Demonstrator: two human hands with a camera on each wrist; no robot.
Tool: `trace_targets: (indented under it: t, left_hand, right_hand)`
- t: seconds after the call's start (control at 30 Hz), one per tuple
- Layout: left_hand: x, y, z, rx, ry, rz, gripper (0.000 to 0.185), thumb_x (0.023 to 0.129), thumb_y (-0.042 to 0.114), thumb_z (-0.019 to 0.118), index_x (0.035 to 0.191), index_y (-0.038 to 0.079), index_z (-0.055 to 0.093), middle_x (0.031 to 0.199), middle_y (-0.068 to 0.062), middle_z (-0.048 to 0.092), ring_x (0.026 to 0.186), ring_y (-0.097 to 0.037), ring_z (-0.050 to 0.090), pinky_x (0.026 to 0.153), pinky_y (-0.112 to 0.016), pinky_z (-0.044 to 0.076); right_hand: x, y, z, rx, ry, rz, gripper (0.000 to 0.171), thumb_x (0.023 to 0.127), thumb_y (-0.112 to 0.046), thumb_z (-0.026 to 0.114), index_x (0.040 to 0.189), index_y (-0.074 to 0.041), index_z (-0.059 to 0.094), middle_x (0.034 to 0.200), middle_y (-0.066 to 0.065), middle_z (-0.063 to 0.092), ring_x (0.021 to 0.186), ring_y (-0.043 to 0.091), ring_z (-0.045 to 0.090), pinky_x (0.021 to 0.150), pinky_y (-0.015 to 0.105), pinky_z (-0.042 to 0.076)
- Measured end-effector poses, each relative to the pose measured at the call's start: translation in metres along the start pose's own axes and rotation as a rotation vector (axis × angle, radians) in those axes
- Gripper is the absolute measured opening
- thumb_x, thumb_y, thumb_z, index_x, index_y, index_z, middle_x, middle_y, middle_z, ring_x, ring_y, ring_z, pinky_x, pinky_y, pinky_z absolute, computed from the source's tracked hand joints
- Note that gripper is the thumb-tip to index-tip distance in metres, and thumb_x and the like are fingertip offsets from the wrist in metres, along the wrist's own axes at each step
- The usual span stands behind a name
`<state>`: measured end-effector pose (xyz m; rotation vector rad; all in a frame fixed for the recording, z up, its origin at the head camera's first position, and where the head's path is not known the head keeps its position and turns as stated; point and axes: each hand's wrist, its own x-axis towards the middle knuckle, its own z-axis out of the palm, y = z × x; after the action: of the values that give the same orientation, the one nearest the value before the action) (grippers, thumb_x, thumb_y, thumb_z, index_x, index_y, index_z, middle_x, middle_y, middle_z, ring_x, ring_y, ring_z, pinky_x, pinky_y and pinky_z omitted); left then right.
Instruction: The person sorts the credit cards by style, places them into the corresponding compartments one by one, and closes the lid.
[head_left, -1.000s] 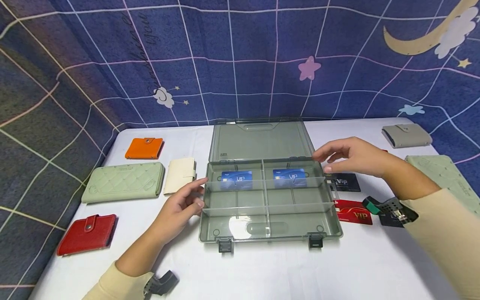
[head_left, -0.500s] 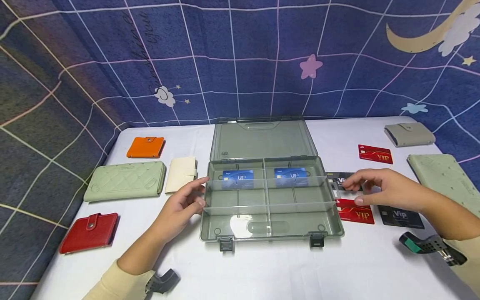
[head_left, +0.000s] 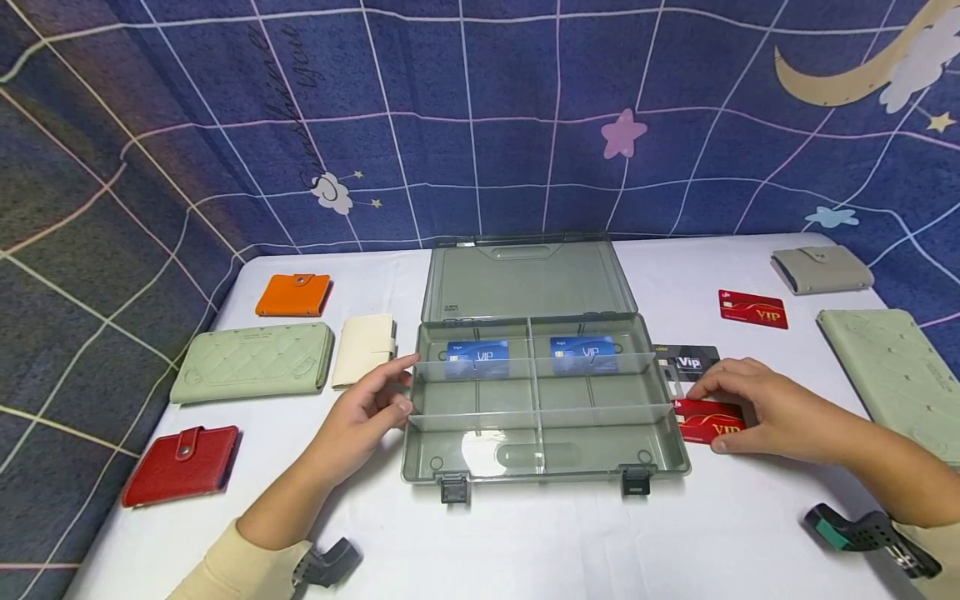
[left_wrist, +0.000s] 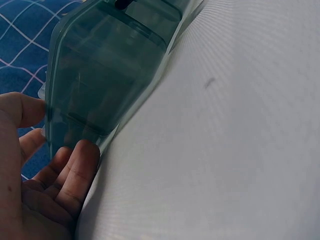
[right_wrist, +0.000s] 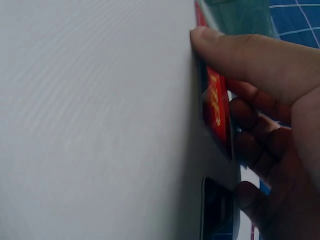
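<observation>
A grey translucent compartment box [head_left: 474, 446] lies in the middle with its lid [head_left: 528, 283] folded back. Two blue VIP cards, a left one [head_left: 477, 353] and a right one [head_left: 583, 350], are in its back compartments. My left hand [head_left: 367, 421] touches the box's left side with relaxed fingers; the left wrist view shows the fingertips against its wall. To the right of the box, my right hand [head_left: 780, 417] pinches a red VIP card [head_left: 701, 421], thumb at the near edge and fingers at the far edge. A black VIP card [head_left: 696, 362] lies just behind.
Another red card [head_left: 753, 309], a grey wallet [head_left: 821, 269] and a green wallet [head_left: 896, 375] lie at right. At left are orange [head_left: 292, 295], green [head_left: 251, 362], cream [head_left: 363, 346] and red [head_left: 182, 467] wallets. A patterned curtain [head_left: 510, 150] hangs behind the white table.
My right hand has moved from the box's back right corner down and right, over the cards, onto the near red card. My left hand has stayed at the box's side.
</observation>
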<state>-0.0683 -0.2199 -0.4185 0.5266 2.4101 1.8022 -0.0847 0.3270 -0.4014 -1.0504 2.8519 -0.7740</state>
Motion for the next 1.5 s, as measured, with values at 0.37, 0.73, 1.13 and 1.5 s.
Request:
trace_targets:
  t: [0.37,0.73,1.13,1.5]
  left_hand:
    - [0.000,0.000,0.000,0.009,0.000,-0.001,0.055,0.104,-0.002,0.063,0.157,0.000,0.049,0.126,-0.024,0.055,0.087,-0.016,0.062,0.075,-0.026,0.060]
    - [0.000,0.003,0.000,0.016,0.002,-0.009,0.056,0.103,-0.002,0.063,0.157,0.002,0.049,0.126,-0.023,0.057,0.088,-0.015,0.064,0.075,-0.027,0.061]
    - [0.000,0.003,-0.001,0.025,0.003,-0.026,0.056,0.103,-0.001,0.063,0.157,0.004,0.050,0.126,-0.022,0.057,0.087,-0.018,0.064,0.075,-0.027,0.060]
    - [0.000,0.003,-0.001,0.033,0.006,-0.007,0.056,0.102,-0.001,0.064,0.156,0.003,0.050,0.125,-0.023,0.057,0.086,-0.017,0.064,0.074,-0.027,0.060]
  right_hand:
    - [0.006,-0.011,-0.005,0.145,-0.099,0.158,0.050,0.077,-0.007,0.095,0.114,-0.019,0.063,0.103,-0.010,0.063,0.092,0.005,0.056,0.077,0.023,0.051]
    - [0.010,-0.010,-0.036,0.282,-0.103,0.232,0.026,0.098,0.006,0.070,0.112,-0.016,0.070,0.094,-0.005,0.067,0.082,0.012,0.060,0.064,0.026,0.054]
    - [0.037,-0.013,-0.083,0.312,-0.158,0.400,0.023,0.104,0.001,0.063,0.125,-0.008,0.064,0.109,0.007,0.066,0.094,0.017,0.063,0.071,0.030,0.060]
    - [0.094,-0.054,-0.081,0.441,-0.266,0.330,0.031,0.104,-0.001,0.064,0.132,-0.012,0.071,0.126,0.009,0.070,0.109,0.030,0.063,0.083,0.035,0.062]
